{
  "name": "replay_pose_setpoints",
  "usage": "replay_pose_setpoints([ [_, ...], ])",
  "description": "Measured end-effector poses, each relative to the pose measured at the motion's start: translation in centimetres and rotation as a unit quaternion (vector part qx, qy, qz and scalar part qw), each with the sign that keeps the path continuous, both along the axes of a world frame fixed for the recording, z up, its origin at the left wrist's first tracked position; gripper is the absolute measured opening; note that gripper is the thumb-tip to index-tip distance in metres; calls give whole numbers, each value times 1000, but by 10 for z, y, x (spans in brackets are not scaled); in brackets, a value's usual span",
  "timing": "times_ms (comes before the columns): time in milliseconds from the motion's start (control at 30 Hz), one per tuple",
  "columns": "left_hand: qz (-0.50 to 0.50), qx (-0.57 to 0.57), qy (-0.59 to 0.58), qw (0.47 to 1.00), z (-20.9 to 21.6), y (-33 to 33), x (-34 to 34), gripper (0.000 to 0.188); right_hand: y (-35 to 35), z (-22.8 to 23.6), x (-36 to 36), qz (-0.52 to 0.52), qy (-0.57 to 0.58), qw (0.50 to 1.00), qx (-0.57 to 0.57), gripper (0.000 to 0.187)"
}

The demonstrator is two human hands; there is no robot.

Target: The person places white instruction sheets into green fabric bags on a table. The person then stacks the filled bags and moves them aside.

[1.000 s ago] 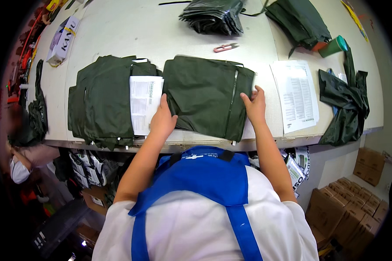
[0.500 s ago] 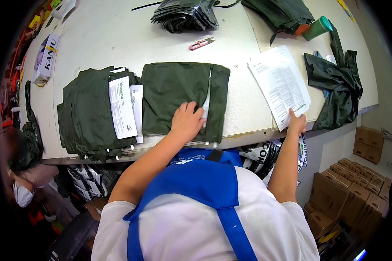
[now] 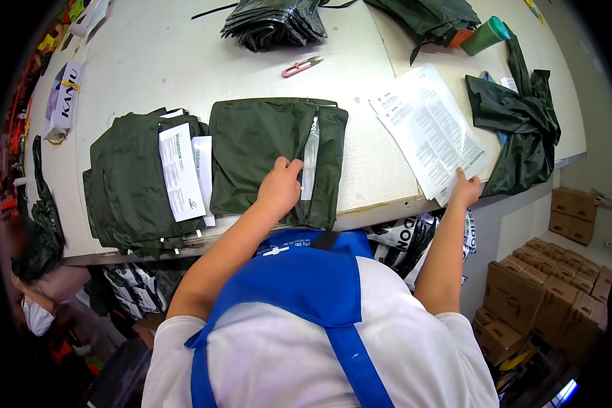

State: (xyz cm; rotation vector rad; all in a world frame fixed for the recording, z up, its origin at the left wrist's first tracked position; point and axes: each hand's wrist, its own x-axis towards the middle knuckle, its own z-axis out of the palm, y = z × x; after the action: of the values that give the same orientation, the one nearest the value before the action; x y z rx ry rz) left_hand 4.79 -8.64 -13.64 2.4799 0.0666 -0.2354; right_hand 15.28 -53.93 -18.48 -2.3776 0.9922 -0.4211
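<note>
A dark green folded garment (image 3: 258,132) lies at the table's front edge. My left hand (image 3: 281,185) rests on it, fingers closed on the fabric edge of a long slit near its right side. Inside that slit a pale, shiny strip (image 3: 311,156) shows. To the right, my right hand (image 3: 465,188) pinches the lower corner of a stack of printed paper sheets (image 3: 425,122), which lies fanned on the table. Left of the garment is a pile of similar folded green garments (image 3: 126,183), with white printed cards (image 3: 181,170) on its right part.
Pink-handled thread snips (image 3: 300,66) lie beyond the garment, below a dark plastic bundle (image 3: 273,24). A green cup (image 3: 485,36) and a knotted dark garment (image 3: 517,122) are at the right. Cardboard boxes (image 3: 557,299) stand beside the table. Another person's arm (image 3: 37,299) shows far left.
The slit in the garment has been drawn wider, baring more of the pale strip. The top paper sheets have shifted and spread apart under my right hand. The whole view has moved slightly.
</note>
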Motion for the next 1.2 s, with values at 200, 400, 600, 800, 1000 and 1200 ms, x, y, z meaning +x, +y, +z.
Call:
replay_pose_setpoints([
  [200, 14, 19, 35, 999, 9, 0, 3, 30, 28, 84, -15, 168, -171, 950, -202, 24],
  [400, 76, -28, -13, 997, 6, 8, -1, 31, 100, 173, -34, 285, -53, 948, 129, 22],
  [600, 111, -67, -44, 991, 8, 14, 0, 25, 133, 168, -29, 326, -19, 893, 309, 22],
  [800, 136, -98, -65, 984, 4, 21, 2, 16, 136, 169, -23, 412, 48, 892, 181, 26],
  [1000, 139, -90, -56, 985, 19, 17, 3, 16, 149, 161, -20, 405, 86, 909, 60, 24],
  [1200, 110, -58, -53, 991, 27, 13, 6, 15, 154, 176, -8, 438, 86, 895, 2, 26],
])
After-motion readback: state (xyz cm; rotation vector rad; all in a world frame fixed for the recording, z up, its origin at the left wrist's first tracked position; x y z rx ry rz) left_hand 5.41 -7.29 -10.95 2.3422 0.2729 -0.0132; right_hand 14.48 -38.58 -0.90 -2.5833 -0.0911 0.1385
